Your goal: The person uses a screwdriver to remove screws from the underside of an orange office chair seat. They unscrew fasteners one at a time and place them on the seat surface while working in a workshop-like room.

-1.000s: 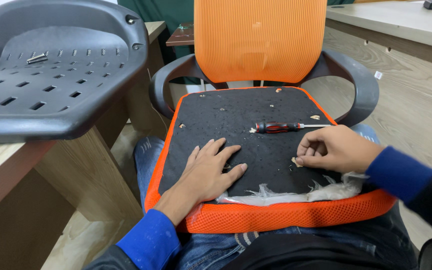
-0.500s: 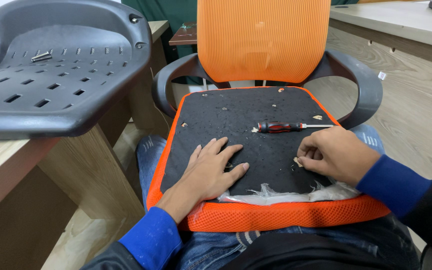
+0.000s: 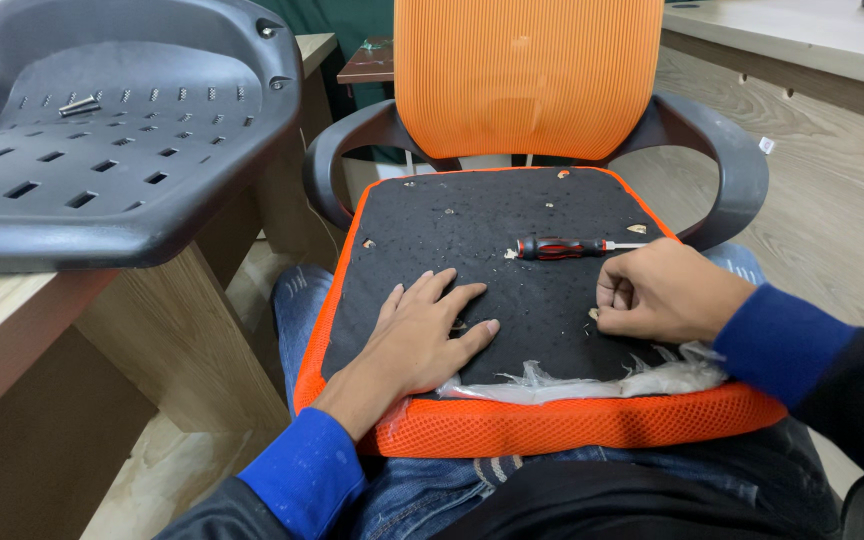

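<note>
1. An orange mesh seat cushion (image 3: 552, 425) lies upside down across the person's lap, its black fabric underside (image 3: 492, 250) facing up.
2. The left hand (image 3: 417, 340) rests flat, palm down, on the black fabric near the cushion's front left part, fingers spread apart and stretched forward, holding nothing.
3. The left forearm comes up from the lower left in a blue sleeve (image 3: 302, 480), the wrist crossing the orange edge.
4. The right hand (image 3: 667, 292) is curled on the right side of the fabric, knuckles up, fingers drawn together and bent inward, fingertips pinched at a small pale scrap (image 3: 593, 314) lying on the black cloth.
5. Whether the scrap is actually gripped cannot be told.
6. A screwdriver (image 3: 564, 247) with a red and black handle lies on the fabric just beyond the right hand, its shaft pointing right.
7. Torn clear plastic (image 3: 592, 380) bunches along the front edge, between the hands and beneath the right wrist.
8. A grey plastic seat shell (image 3: 102, 150) sits on a wooden table (image 3: 12, 320) to the left.
9. The orange mesh chair back (image 3: 527, 75) stands behind the cushion.
</note>
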